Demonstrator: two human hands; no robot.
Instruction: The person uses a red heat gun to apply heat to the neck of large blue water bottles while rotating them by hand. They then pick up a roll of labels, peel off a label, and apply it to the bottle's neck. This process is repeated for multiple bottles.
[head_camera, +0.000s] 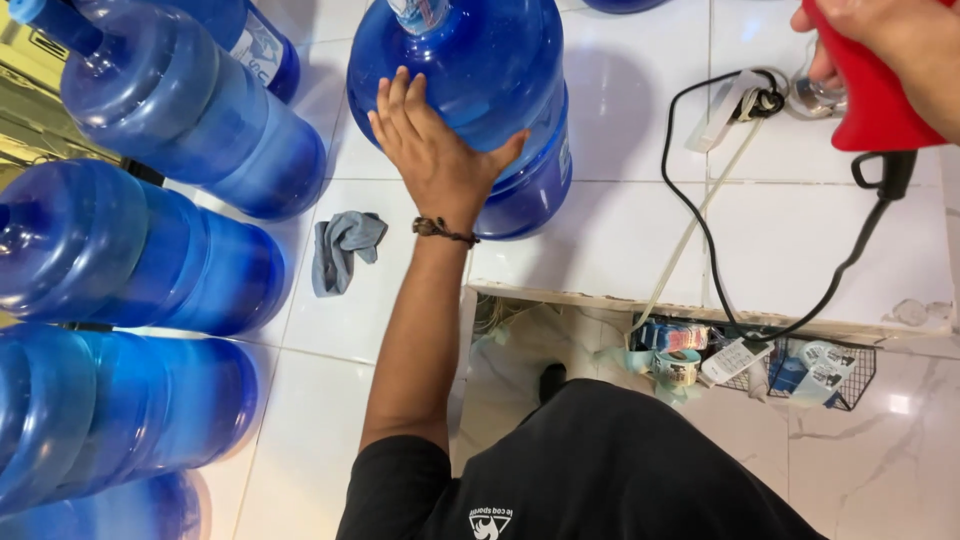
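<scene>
My left hand (432, 150) lies flat against the side of a large blue water jug (478, 70) that stands upright on the white tiled counter (600, 240). Its fingers are spread and a dark cord bracelet circles the wrist. My right hand (890, 40) grips a red corded tool (868, 100) at the upper right. A black cable (700, 230) runs from that tool across the counter and down over its front edge.
Several blue jugs (180, 110) lie on their sides along the left. A grey rag (340, 248) sits on the tiles near my forearm. A white power strip (725, 105) lies by the cable. Below the counter edge, a wire basket (800, 370) holds tape rolls and labels.
</scene>
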